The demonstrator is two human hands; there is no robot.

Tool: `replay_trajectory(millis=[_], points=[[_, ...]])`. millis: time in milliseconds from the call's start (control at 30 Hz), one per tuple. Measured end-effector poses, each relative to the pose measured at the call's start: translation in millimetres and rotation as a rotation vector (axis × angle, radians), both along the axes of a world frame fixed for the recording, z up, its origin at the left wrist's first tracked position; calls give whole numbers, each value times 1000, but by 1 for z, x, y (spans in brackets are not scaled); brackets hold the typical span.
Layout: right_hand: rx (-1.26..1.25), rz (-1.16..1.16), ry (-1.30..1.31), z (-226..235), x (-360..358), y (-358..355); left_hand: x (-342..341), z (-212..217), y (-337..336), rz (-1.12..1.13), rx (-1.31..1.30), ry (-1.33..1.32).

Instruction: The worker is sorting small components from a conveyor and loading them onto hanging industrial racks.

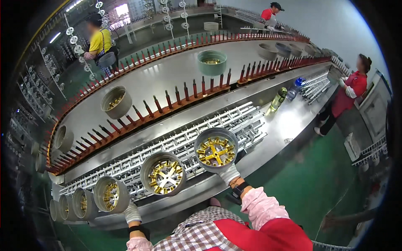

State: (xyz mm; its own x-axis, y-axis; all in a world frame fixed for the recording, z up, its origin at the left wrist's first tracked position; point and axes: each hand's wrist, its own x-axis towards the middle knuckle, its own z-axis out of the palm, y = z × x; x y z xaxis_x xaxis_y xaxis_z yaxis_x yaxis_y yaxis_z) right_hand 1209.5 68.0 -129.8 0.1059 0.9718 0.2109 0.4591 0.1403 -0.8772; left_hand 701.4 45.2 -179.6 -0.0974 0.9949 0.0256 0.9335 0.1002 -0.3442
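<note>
My right hand [229, 173], in a striped white work glove, is at the near wall of a round grey tub [217, 133], its fingers mostly hidden beneath it. Inside that tub a gold cross-shaped holder [216, 154] is ringed with small gold pieces. My left hand [132, 212], gloved the same way, is against the right side of another grey tub [123, 196] of gold pieces. That tub hides its fingertips. Between my hands stands a third grey tub [179, 161] with a pale cross and gold pieces in it.
Silver metal racks [247, 115] lie along the bench beneath the tubs. Behind runs a conveyor with upright red-and-black pegs [186, 91] and a green tub [211, 69] beyond. Two bottles [277, 100] stand to the right. A co-worker [351, 88] stands at the right, others farther back.
</note>
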Motion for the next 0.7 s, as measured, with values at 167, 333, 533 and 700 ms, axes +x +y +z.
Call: replay_trajectory(millis=[167,333,533,700], points=[[-353,-42,-723,-11,15,-13,78,75,-2,-5,-95,-348],[-83,50,-770,32,9,-28,78,62,-38,149,345,-811],[32,-42,-484,107,12,-67,55,76,-36,664,1012,-2772],[87,26,-373,131,-46,-88,20,96,-29,238,792,-2896]])
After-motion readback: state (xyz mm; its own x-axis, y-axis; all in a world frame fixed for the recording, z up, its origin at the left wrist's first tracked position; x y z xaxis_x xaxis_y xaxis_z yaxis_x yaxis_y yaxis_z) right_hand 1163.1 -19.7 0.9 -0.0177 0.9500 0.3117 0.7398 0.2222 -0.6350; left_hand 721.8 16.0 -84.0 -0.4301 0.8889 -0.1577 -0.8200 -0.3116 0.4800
